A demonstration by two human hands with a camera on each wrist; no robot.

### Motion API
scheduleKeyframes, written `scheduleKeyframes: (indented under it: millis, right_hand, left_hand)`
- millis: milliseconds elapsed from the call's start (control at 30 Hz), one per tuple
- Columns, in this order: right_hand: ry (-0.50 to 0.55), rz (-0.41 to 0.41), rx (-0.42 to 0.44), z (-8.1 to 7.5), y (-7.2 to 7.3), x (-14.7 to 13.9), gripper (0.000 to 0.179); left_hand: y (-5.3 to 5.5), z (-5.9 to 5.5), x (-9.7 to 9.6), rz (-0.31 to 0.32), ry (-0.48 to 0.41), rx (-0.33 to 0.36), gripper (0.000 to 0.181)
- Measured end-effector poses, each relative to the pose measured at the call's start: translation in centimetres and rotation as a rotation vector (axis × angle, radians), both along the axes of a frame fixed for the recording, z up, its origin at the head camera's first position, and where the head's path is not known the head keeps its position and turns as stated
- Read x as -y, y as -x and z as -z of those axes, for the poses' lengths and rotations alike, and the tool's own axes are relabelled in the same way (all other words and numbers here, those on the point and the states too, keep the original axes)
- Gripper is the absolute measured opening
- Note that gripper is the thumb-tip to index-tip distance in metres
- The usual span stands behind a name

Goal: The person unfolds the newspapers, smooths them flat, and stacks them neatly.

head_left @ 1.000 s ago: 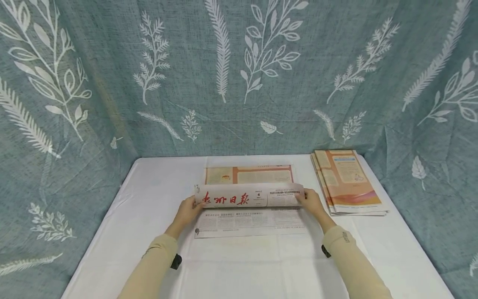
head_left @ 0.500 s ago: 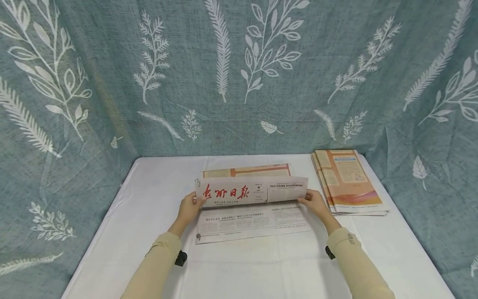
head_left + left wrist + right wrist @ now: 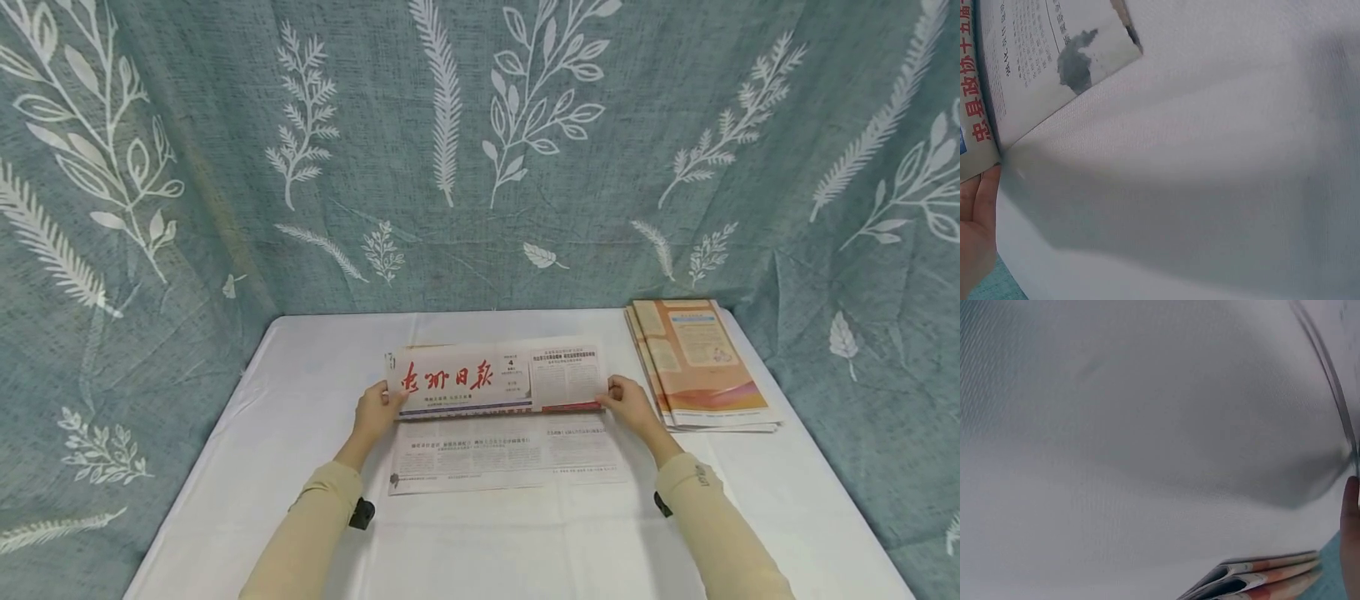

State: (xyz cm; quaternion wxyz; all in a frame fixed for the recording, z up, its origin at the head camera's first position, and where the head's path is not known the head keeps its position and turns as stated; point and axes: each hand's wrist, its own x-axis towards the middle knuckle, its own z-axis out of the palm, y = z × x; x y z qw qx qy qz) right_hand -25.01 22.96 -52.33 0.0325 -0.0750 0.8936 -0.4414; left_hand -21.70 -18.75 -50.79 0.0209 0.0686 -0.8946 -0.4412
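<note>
A: Biggest thing first?
B: At your 12 o'clock hangs a leaf-patterned curtain [image 3: 465, 150], behind the white table [image 3: 502, 550].
A: And on the table?
B: Right in the middle you have the newspaper [image 3: 495, 402], its long axis running nearly 9 to 3 o'clock, the 3 o'clock end slightly farther from you. A lower layer [image 3: 502, 462] shows at its 6 o'clock. The stack of folded newspapers [image 3: 705, 367] lies near, between 2 and 3 o'clock, lengthwise 11 to 5.
A: Your hands?
B: Your left hand [image 3: 378, 410] grips the newspaper's 9 o'clock end; your right hand [image 3: 628, 404] grips its 3 o'clock end.
A: Anything you can read?
B: The red masthead [image 3: 447, 380], 忠州日报, its characters' tops toward 12. The left wrist view gives you a red headline [image 3: 976, 81], 忠县政协十五届. Then a black "4" [image 3: 511, 362], between 2 and 3 o'clock from the masthead.
</note>
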Motion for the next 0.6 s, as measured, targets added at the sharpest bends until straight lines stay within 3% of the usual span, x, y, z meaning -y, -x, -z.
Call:
scheduleKeyframes:
  millis: [233, 300, 467, 533, 600]
  right_hand:
    - [0.034, -0.004, -0.071, -0.5, -0.2, 0.2, 0.021]
    - [0.064, -0.031, -0.116, 0.4, 0.2, -0.2, 0.024]
    - [0.213, -0.097, -0.289, 8.6, 5.1, -3.2, 0.028]
    - [0.227, -0.069, -0.275, 9.0, 5.6, -3.4, 0.031]
    - [0.223, -0.034, -0.193, 6.5, 4.3, -2.6, 0.037]
  left_hand:
    - [0.3, 0.5, 0.0, 0.041, -0.06, -0.022, 0.037]
    - [0.2, 0.7, 0.0, 0.059, -0.056, -0.019, 0.039]
    - [0.1, 0.5, -0.1, 0.047, 0.007, -0.044, 0.031]
    - [0.1, 0.2, 0.0, 0.022, 0.02, -0.056, 0.028]
    - [0.3, -0.1, 0.1, -0.002, 0.021, -0.068, 0.027]
